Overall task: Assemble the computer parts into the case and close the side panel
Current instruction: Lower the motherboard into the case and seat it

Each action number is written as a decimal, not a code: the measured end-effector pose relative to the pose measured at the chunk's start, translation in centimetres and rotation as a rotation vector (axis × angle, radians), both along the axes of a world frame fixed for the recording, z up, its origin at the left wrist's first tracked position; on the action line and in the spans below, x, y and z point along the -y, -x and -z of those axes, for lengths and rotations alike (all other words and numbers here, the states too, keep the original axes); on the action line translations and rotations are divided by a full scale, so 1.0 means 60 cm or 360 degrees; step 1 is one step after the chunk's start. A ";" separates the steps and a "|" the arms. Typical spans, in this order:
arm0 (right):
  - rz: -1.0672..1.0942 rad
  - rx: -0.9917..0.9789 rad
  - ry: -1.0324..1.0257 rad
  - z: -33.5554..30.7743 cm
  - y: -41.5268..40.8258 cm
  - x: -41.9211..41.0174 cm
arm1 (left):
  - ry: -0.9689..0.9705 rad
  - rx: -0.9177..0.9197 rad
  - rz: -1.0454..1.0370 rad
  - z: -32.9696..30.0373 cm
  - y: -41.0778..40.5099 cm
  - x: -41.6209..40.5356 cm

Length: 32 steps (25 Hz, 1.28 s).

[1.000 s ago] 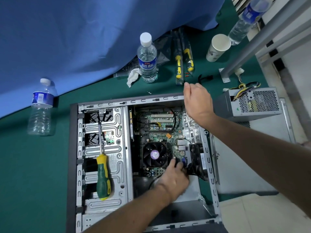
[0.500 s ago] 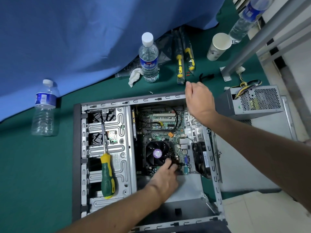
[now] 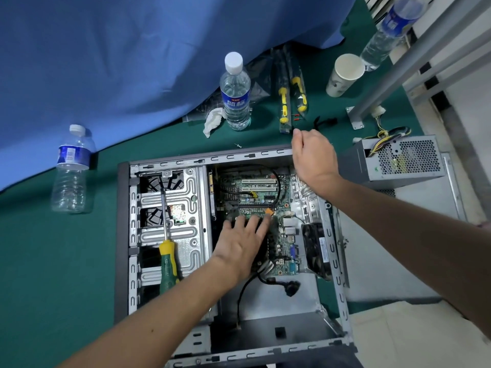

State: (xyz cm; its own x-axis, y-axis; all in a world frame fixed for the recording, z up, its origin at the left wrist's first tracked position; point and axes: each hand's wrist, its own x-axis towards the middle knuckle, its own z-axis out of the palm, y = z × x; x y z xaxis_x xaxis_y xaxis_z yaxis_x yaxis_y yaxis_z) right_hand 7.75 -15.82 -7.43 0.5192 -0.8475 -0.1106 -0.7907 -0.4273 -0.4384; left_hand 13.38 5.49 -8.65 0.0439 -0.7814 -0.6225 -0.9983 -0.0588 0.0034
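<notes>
Screwdriver [image 3: 168, 257]: lies loose on the drive cage, shaft toward 12 o'clock, at 9 o'clock from the left hand; untouched.
Case [image 3: 122, 235]: on its side on the green mat, open face up, long axis running 12 to 6 o'clock.
Left hand [image 3: 240, 243]: fingers spread flat, resting on the board [image 3: 255, 192] inside the case; holds nothing.
Right hand [image 3: 312, 155]: fingers curled over the case's far rim at 12 o'clock, steadying it.
Power supply [image 3: 398, 162]: outside the case at 3 o'clock of the right hand, long axis 9 to 3 o'clock, cables toward 12; right hand is nearer, so it likely fetches it.
</notes>
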 end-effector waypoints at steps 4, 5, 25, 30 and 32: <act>0.0007 -0.0003 -0.0003 0.002 0.000 0.000 | 0.0164 -0.0095 -0.0158 0.010 0.000 -0.002; 0.0007 -0.0005 -0.0002 0.002 0.001 0.001 | 0.0165 -0.0131 -0.0206 0.009 -0.001 -0.001; 0.0002 -0.0015 0.0031 0.004 0.000 0.000 | 0.0124 -0.0204 -0.0469 -0.012 0.007 0.004; 0.0006 -0.0018 0.0031 0.004 0.000 -0.001 | 0.0105 -0.0181 -0.0489 -0.011 0.005 0.000; 0.0007 -0.0012 0.0025 0.003 0.000 -0.001 | 0.0091 -0.0219 -0.0448 -0.010 0.011 0.005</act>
